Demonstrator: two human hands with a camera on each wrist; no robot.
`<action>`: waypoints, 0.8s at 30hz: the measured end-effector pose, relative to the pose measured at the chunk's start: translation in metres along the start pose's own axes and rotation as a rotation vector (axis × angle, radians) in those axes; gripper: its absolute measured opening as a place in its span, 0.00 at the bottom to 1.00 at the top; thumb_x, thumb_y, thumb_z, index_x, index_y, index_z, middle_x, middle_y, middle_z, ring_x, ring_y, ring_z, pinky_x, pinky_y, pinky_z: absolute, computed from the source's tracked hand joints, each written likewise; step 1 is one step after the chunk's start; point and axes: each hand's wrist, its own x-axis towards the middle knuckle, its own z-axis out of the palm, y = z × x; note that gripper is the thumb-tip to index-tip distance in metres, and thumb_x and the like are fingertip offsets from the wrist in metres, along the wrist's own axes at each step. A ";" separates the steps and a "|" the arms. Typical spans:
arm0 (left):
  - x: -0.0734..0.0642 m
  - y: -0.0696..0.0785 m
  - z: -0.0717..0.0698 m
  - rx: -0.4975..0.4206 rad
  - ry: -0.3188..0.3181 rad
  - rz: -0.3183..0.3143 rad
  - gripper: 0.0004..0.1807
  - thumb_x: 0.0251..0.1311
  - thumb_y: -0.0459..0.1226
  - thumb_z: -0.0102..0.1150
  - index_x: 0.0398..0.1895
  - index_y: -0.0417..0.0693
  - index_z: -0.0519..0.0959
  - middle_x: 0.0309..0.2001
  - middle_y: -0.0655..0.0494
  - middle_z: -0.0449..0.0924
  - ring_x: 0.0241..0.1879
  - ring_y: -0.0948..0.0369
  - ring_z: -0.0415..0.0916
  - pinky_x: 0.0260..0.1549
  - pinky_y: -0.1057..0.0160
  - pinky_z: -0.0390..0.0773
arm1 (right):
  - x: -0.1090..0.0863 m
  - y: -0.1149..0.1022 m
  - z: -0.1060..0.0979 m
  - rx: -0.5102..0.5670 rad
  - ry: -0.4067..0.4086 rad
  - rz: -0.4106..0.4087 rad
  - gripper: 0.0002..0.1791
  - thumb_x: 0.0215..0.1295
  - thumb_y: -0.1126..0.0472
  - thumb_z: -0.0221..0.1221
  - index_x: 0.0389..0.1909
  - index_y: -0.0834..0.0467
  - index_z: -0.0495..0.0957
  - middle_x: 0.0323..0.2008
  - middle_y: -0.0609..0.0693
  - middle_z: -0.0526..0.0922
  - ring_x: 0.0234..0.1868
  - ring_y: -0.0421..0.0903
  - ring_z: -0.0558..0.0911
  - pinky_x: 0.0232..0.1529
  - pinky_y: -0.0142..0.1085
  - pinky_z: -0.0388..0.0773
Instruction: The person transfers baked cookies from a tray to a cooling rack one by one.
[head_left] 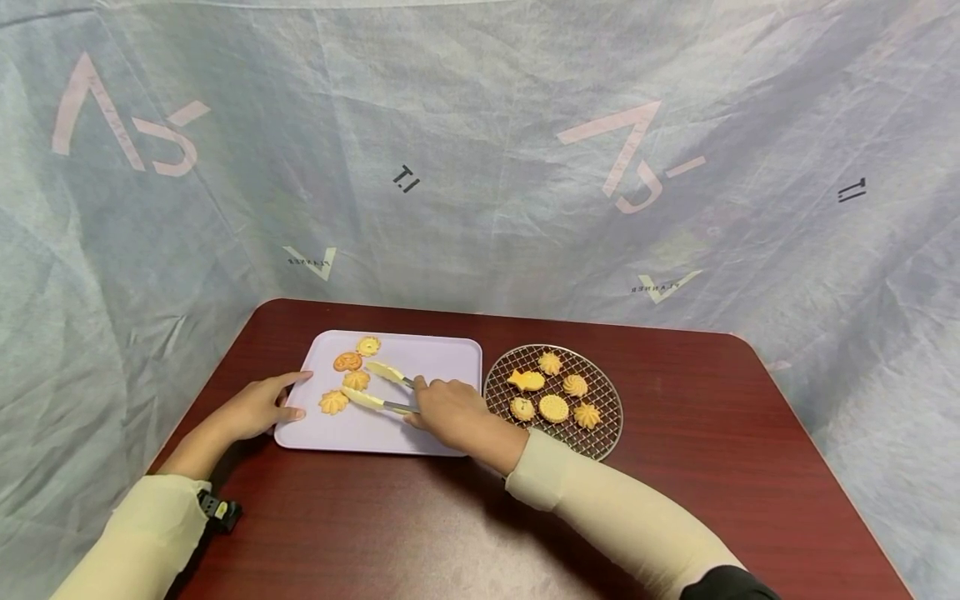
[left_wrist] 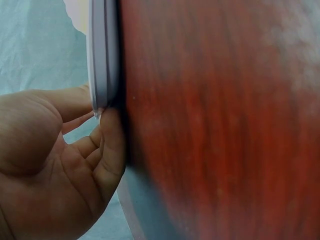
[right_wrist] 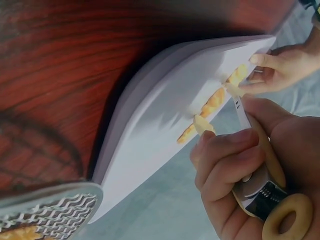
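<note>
My left hand (head_left: 255, 407) grips the left edge of a pale lilac tray (head_left: 427, 435). In the left wrist view its fingers (left_wrist: 111, 155) curl under the tray's rim (left_wrist: 102, 60). My right hand (head_left: 457, 410) holds tongs (head_left: 399, 407) with cream-coloured tips over the tray. The tips are spread, with a flower-shaped cookie (head_left: 357, 380) between them; whether they touch it I cannot tell. Beside it lie another flower-shaped cookie (head_left: 333, 402), a browner cookie (head_left: 347, 362) and a round pale one (head_left: 368, 346). The right wrist view shows the tongs' ring (right_wrist: 295, 207) below my palm.
Right of the tray stands a round wire rack (head_left: 619, 408) bearing several cookies, among them a fish-shaped one (head_left: 527, 381) and an oval one (head_left: 554, 408). Both stand on a dark red wooden table (head_left: 705, 450). Grey printed cloth (head_left: 480, 150) hangs behind and at the sides.
</note>
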 end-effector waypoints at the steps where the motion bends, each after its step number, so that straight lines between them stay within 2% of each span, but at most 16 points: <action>1: 0.000 0.000 0.000 0.000 0.000 0.000 0.38 0.66 0.34 0.68 0.75 0.31 0.62 0.30 0.49 0.71 0.24 0.58 0.71 0.23 0.59 0.73 | 0.000 -0.001 0.000 0.000 0.000 -0.005 0.34 0.73 0.36 0.57 0.68 0.56 0.73 0.41 0.53 0.86 0.32 0.50 0.82 0.32 0.43 0.80; 7: 0.000 -0.001 0.000 0.001 0.005 0.009 0.38 0.66 0.33 0.67 0.75 0.31 0.62 0.29 0.49 0.71 0.24 0.58 0.71 0.23 0.59 0.73 | -0.001 -0.002 -0.002 -0.004 0.016 -0.034 0.30 0.74 0.38 0.57 0.65 0.55 0.74 0.38 0.52 0.85 0.29 0.48 0.79 0.30 0.42 0.79; 16: 0.000 -0.001 0.000 -0.002 0.003 0.010 0.38 0.65 0.33 0.68 0.75 0.31 0.62 0.29 0.49 0.70 0.23 0.58 0.71 0.22 0.59 0.74 | -0.005 -0.001 -0.002 -0.016 0.055 -0.060 0.29 0.74 0.38 0.58 0.63 0.55 0.76 0.37 0.52 0.85 0.29 0.49 0.81 0.30 0.42 0.80; 24: 0.000 0.000 0.000 -0.003 -0.002 0.008 0.38 0.66 0.33 0.67 0.75 0.31 0.62 0.30 0.49 0.71 0.23 0.58 0.71 0.23 0.59 0.74 | -0.009 0.002 -0.002 0.001 0.045 -0.055 0.27 0.73 0.38 0.58 0.60 0.53 0.76 0.36 0.52 0.85 0.28 0.49 0.80 0.28 0.41 0.78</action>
